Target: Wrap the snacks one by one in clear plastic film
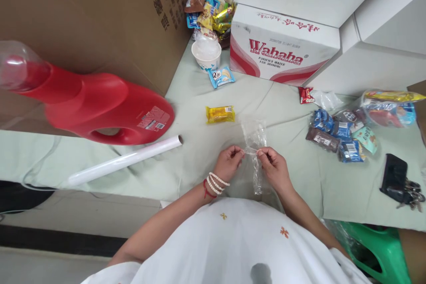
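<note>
My left hand and my right hand are held close together over the pale green cloth, each pinching one side of a thin clear plastic bag. The bag's mouth is pulled taut between my fingertips, and the rest of it lies crumpled and flat on the cloth in front of and below my hands. Bead bracelets and a red string circle my left wrist. A yellow snack packet lies just beyond my left hand.
A red detergent jug lies on its side at left beside a white roll. A Wahaha carton, a white cup, a blue packet, snack piles, a black key pouch and a green stool surround me.
</note>
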{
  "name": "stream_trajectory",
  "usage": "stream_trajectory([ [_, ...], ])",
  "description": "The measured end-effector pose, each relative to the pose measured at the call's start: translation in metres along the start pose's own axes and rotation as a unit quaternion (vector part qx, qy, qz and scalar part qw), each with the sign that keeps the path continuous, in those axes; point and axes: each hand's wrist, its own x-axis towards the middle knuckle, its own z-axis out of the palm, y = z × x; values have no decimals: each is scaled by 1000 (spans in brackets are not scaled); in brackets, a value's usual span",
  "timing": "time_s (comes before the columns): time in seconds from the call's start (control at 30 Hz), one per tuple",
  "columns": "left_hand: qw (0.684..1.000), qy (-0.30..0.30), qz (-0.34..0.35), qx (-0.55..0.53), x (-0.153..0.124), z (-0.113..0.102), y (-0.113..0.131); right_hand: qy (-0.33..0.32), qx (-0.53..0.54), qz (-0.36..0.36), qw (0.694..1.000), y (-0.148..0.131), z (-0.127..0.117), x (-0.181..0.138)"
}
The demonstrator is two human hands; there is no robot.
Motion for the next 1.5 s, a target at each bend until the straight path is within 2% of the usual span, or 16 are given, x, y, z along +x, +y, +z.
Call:
stream_trajectory([
  [0.13, 999, -45, -17, -3, -1, 6, 8, -24, -28, -44, 998, 1, 3, -1],
  [0.23, 999, -49, -3, 1, -1, 8, 10, -24, -26, -57, 998, 2, 4, -2],
  [0.5, 999, 18, -18, -31, -1, 2, 4, 42, 53, -36, 997, -2, -4, -13],
  [0.67, 992, 78, -34, -89, -2, -13, 9, 110, 114, -41, 987, -11, -20, -14],
  [0.73, 989, 80, -48, -111, -4, -22, 14, 117, 171, -18, 978, -15, -29, -11],
  [0.9, 972, 53, -80, -215, -8, -39, 18, 78, 280, 107, 951, -12, -47, -4],
  [0.97, 961, 57, -88, -256, -7, -39, 16, 58, 260, 129, 955, -2, -49, -4],
  [1.03, 958, 78, -85, -261, -5, -35, 13, 38, 179, 112, 977, 9, -49, -6],
  [1.13, 964, 94, -67, -240, -3, -27, 8, 27, 1, 6, 1000, 20, -47, -8],
  [1.23, 973, 89, -42, -209, -2, -17, 5, 2, -129, -121, 984, 21, -43, -2],
  [1.3, 978, 91, -24, -184, -3, -11, 3, -20, -189, -178, 965, 17, -39, 7],
  [1.4, 984, 95, -12, -150, -2, -5, 1, -45, -219, -213, 951, 11, -30, 22],
  [1.5, 987, 96, -15, -127, 0, -5, 0, -77, -132, -157, 976, 5, -22, 30],
])
